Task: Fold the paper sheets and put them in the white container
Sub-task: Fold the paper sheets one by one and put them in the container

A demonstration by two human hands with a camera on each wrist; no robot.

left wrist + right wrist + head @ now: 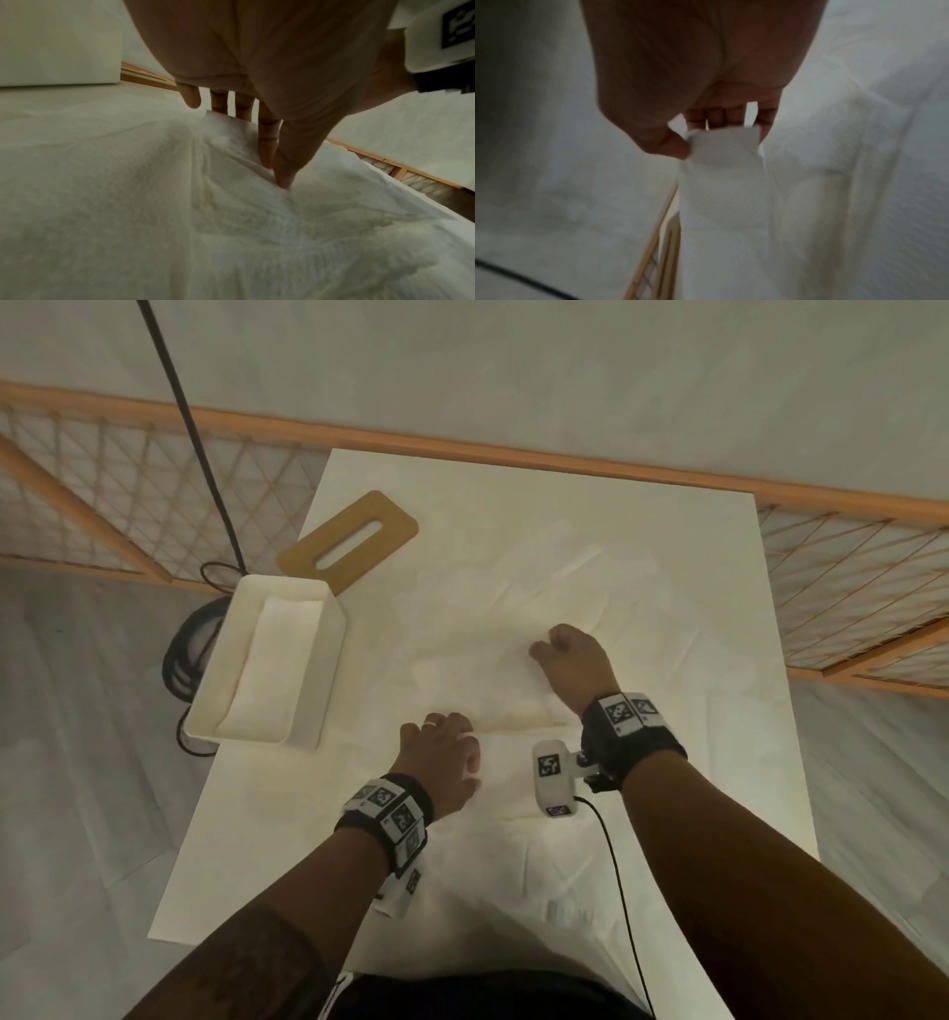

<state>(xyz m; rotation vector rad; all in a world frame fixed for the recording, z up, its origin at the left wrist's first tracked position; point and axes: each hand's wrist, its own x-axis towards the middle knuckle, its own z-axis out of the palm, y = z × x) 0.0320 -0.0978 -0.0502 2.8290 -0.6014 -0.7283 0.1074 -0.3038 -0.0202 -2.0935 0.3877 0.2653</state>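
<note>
Head view: both hands work 1 paper sheet (493,680) on the counter (744,762), which is covered in crumpled white sheets. Right hand (572,660) is curled at the sheet's far end, left hand (441,757) at the near end, so the sheet's long axis runs roughly between them, near-left to far-right. White container (267,660) sits at the counter's left edge with folded paper already inside; left hand is the nearer one to it, so I'd expect the drop-off to go left. The wooden lid (349,541) lies off, behind the container. Left wrist view: left hand (257,81) has fingers (267,142) extended down with the thumb tip on the paper and a corner of the sheet (231,132) standing between them — a light pinch, which the head view hides. Container wall (59,40) shows at upper left. Right wrist view: right hand (693,81) pinches a folded strip of the paper sheet (721,172) between thumb and fingers; the strip hangs toward the camera, lifted off the surface. Head view can't confirm that lift.
</note>
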